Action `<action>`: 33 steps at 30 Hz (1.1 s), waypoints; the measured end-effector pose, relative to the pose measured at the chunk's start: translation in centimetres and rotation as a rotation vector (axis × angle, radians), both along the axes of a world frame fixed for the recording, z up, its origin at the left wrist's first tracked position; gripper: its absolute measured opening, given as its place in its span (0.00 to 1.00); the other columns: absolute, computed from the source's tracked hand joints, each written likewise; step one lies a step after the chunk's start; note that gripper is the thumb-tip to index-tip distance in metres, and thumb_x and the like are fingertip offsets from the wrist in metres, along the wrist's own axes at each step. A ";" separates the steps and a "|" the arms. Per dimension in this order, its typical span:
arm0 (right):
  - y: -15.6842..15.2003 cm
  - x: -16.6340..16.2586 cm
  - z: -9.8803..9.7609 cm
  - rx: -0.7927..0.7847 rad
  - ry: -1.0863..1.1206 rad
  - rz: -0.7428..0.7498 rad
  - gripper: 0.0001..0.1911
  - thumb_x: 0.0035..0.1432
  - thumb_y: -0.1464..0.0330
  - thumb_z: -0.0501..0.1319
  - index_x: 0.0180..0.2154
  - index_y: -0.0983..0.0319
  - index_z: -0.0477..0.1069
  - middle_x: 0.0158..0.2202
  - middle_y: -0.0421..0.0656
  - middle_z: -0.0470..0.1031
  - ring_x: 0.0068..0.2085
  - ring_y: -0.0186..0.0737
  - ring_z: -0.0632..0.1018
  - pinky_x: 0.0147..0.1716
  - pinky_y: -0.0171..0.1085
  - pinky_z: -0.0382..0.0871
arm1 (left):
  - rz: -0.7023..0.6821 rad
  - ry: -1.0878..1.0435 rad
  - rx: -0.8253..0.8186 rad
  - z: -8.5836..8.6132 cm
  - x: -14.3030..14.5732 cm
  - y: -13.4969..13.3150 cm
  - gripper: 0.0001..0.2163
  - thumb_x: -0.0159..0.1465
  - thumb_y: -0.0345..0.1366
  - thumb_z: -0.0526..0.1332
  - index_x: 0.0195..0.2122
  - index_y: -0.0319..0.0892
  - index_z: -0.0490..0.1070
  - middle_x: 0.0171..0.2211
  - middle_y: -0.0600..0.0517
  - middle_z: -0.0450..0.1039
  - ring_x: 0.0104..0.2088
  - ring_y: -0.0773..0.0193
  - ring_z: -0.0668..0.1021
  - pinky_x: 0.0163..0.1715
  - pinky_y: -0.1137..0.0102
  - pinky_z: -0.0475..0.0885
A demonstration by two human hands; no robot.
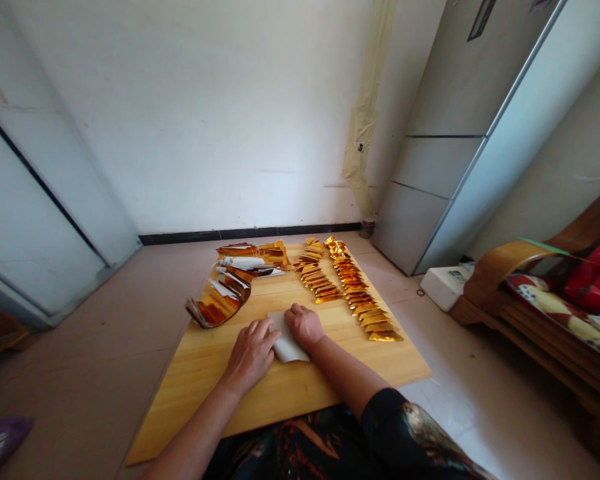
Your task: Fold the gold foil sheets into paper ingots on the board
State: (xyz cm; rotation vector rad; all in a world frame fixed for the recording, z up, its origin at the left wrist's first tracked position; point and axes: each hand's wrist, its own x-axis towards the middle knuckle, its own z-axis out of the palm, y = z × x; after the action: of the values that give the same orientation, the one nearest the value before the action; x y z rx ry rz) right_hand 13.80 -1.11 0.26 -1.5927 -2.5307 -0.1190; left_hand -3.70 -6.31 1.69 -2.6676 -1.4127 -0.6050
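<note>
A sheet of paper, pale side up, lies on the wooden board in front of me and looks partly folded or curled. At its left edge is my left hand, fingers bent and closed on the paper. My right hand is curled over the paper's upper right edge, its fingertips mostly hidden. Beyond the hands lies a loose pile of gold foil paper sheets, some showing pale backs. Folded gold paper pieces stand in an overlapping row along the board's right side, with a shorter row of folded pieces beside it.
The wooden board sits low over a tiled floor. Behind it are a wall and a taped strip. On the right stand a grey refrigerator, a white box and a wooden seat. A purple bag lies at lower left.
</note>
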 end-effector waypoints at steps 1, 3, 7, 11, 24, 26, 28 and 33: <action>0.0 0.0 0.0 0.000 0.003 -0.003 0.09 0.63 0.70 0.52 0.38 0.62 0.71 0.38 0.46 0.72 0.36 0.38 0.73 0.30 0.32 0.65 | -0.037 -0.003 0.030 -0.4 0.1 0.1 0.20 0.54 0.24 0.56 0.46 0.46 0.72 0.51 0.44 0.67 0.51 0.52 0.68 0.50 0.58 0.65; -0.1 0.0 0.1 -0.001 0.010 -0.008 0.08 0.62 0.70 0.53 0.38 0.62 0.71 0.38 0.46 0.72 0.36 0.38 0.73 0.30 0.32 0.65 | -0.083 -0.018 0.062 -1.1 0.0 0.1 0.21 0.54 0.24 0.56 0.47 0.45 0.72 0.52 0.44 0.68 0.53 0.52 0.68 0.53 0.56 0.62; -0.1 -0.1 0.3 -0.012 0.011 -0.014 0.09 0.63 0.70 0.52 0.38 0.62 0.71 0.38 0.46 0.72 0.37 0.38 0.73 0.31 0.32 0.65 | -0.108 -0.069 0.058 -1.7 -0.5 0.2 0.21 0.54 0.23 0.54 0.48 0.44 0.72 0.51 0.45 0.70 0.52 0.54 0.69 0.54 0.55 0.62; -0.1 -0.1 0.4 -0.029 0.009 -0.020 0.10 0.64 0.69 0.51 0.39 0.62 0.70 0.39 0.46 0.71 0.38 0.38 0.73 0.32 0.32 0.66 | -0.146 -0.093 0.021 -1.6 -0.9 0.2 0.24 0.50 0.22 0.54 0.47 0.44 0.72 0.51 0.46 0.70 0.53 0.55 0.69 0.56 0.55 0.61; -0.4 1.4 0.2 0.100 0.302 -0.005 0.10 0.59 0.70 0.56 0.41 0.60 0.73 0.58 0.47 0.62 0.53 0.44 0.65 0.49 0.43 0.62 | -0.163 -0.021 -0.179 -1.9 -0.4 0.7 0.24 0.52 0.28 0.60 0.51 0.43 0.70 0.56 0.45 0.67 0.56 0.53 0.68 0.57 0.56 0.62; -1.2 2.2 0.4 0.113 0.400 0.101 0.11 0.59 0.67 0.57 0.43 0.61 0.72 0.55 0.48 0.66 0.53 0.44 0.65 0.51 0.44 0.60 | -0.163 -0.020 -0.183 -1.9 -0.4 0.7 0.22 0.54 0.31 0.61 0.52 0.44 0.70 0.56 0.45 0.68 0.55 0.53 0.69 0.56 0.56 0.63; -2.4 3.1 0.6 0.057 0.470 0.241 0.14 0.59 0.62 0.58 0.44 0.62 0.71 0.51 0.49 0.70 0.50 0.43 0.69 0.51 0.43 0.61 | -0.160 -0.034 -0.181 -2.0 -0.3 0.8 0.20 0.57 0.34 0.61 0.51 0.45 0.70 0.55 0.45 0.68 0.55 0.54 0.69 0.56 0.56 0.63; -4.7 4.8 0.7 -0.152 0.498 0.419 0.24 0.51 0.58 0.64 0.48 0.62 0.69 0.44 0.47 0.75 0.45 0.43 0.74 0.47 0.39 0.65 | -0.147 -0.134 -0.188 -2.4 -0.2 1.3 0.14 0.64 0.40 0.55 0.47 0.45 0.74 0.52 0.47 0.72 0.54 0.57 0.72 0.55 0.59 0.65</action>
State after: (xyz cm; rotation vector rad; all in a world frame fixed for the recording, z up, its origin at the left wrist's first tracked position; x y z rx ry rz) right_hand 18.61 -5.77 0.92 -0.9366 -2.4306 0.4653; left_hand -3.92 -5.02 -0.75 -2.9497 -1.3766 -0.7084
